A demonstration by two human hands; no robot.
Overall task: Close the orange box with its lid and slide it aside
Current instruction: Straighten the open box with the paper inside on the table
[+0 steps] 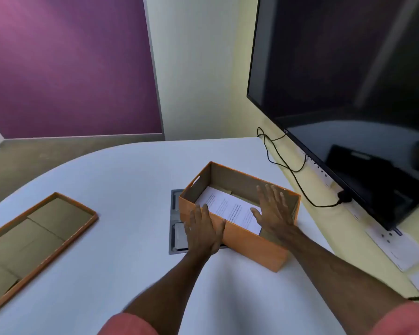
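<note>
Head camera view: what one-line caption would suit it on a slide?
Both hands, left and right, at the open orange box; its lid lies apart.

Orange box (pixel 249 240): matt cardboard, brown inside. Paper sheet (pixel 230 209) inside. Table (pixel 121 189): smooth white. Screen (pixel 348 81): glossy black.

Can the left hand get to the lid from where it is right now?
Probably yes. The left hand is open against the orange box, holding nothing, and the lid lies inside up on the bare table further left, with nothing between.
</note>
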